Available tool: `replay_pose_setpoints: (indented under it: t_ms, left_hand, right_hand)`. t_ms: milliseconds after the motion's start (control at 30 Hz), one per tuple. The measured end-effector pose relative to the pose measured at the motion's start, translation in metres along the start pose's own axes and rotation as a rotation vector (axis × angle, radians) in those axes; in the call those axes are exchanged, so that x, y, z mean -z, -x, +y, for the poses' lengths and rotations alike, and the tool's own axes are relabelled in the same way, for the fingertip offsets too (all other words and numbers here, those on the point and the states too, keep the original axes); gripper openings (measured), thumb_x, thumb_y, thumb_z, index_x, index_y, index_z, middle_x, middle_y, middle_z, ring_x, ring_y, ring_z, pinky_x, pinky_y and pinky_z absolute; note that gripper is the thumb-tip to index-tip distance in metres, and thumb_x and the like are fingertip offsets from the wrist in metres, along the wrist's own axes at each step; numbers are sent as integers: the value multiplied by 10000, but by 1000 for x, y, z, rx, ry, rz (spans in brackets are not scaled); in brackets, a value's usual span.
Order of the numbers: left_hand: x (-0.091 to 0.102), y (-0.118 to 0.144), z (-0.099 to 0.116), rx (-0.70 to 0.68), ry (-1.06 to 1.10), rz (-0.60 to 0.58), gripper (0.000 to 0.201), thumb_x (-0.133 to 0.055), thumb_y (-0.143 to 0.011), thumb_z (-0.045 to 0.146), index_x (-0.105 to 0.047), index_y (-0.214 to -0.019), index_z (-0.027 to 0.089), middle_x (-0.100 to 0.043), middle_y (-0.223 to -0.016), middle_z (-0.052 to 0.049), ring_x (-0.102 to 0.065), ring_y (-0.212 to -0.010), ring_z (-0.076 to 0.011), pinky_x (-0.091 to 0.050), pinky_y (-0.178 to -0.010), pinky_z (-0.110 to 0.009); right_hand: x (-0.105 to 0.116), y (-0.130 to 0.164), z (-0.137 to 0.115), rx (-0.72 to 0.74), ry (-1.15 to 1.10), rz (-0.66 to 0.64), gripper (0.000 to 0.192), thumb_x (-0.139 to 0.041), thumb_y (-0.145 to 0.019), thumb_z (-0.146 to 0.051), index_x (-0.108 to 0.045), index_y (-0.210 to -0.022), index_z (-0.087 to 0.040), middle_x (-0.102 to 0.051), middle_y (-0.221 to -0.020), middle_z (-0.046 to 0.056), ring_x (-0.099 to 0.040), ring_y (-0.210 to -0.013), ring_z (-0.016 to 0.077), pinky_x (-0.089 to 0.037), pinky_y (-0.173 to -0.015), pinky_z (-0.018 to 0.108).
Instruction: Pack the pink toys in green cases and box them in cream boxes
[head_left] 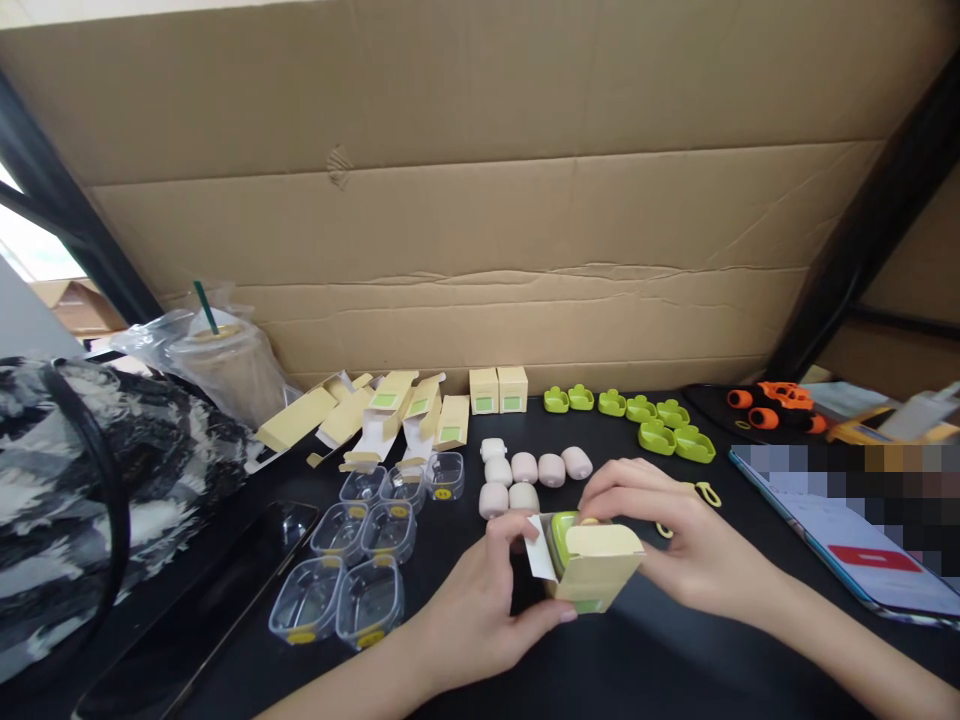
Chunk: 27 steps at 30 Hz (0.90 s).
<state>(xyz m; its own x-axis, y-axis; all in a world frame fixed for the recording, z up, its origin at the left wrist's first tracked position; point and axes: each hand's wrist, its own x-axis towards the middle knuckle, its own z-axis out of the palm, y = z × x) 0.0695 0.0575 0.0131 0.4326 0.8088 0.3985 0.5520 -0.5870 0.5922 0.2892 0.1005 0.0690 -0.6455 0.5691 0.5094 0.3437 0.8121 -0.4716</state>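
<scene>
At lower centre we pinch a small yellow carton [596, 568] between both hands, left hand [480, 600] underneath, right hand [667, 540] pressing the green case [561, 532] through its left-facing open end.

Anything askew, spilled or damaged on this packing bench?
Nothing spilled or broken. The unfilled yellow cartons lie tipped at mixed angles with flaps open, unlike the two closed cartons standing upright beside them. The cardboard backdrop is creased. Both hands, left and right, hold a yellow box with a green case inside.
</scene>
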Motion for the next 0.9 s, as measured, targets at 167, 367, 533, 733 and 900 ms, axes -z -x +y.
replay_pose_setpoints:
  t_ms: [167, 367, 533, 733, 900]
  left_hand:
    - [0, 0, 0, -131, 8, 33, 506, -647, -809, 284, -243, -1115, 283, -556, -1170, -78, -617, -1034, -228, -517, -867, -365]
    - [0, 0, 1, -223, -7, 33, 516, -637, -813, 250, -242, -1143, 278, -528, -1227, -119, -585, -1109, -260, -502, -912, -419]
    - [-1, -1, 1, -199, 9, 33, 511, -630, -821, 273, -235, -1144, 286, -533, -1223, -110, -595, -1097, -259, -511, -902, -423]
    - [-2, 0, 0, -159, 17, 32, 498, -614, -829, 277, -243, -1160, 275, -550, -1183, -98, -618, -1057, -260, -519, -895, -420]
    - [-2, -1, 1, -130, 24, 44, 472, -633, -813, 300, -291, -1137, 261, -577, -1143, -85, -634, -1016, -256, -523, -881, -403]
  right_hand:
    - [2, -3, -3, -107, -78, -93, 113, -597, -798, -177, -698, -761, -211, -585, -944, 58, -576, -908, 220, -470, -794, 368]
    - [6, -9, -3, -177, -144, -218, 37, -694, -742, -187, -722, -742, -212, -558, -1036, 65, -577, -960, 229, -485, -833, 372]
    - [3, -16, -5, -198, -150, -250, 57, -679, -761, -175, -702, -716, -200, -583, -1010, 60, -589, -940, 214, -487, -833, 351]
    - [-10, -20, -8, -314, -41, -262, 147, -571, -756, -77, -637, -685, -188, -615, -857, 16, -589, -757, 158, -488, -715, 279]
    - [-13, -15, -6, -342, -58, -255, 127, -569, -771, -95, -626, -721, -196, -616, -851, 2, -590, -755, 156, -475, -730, 279]
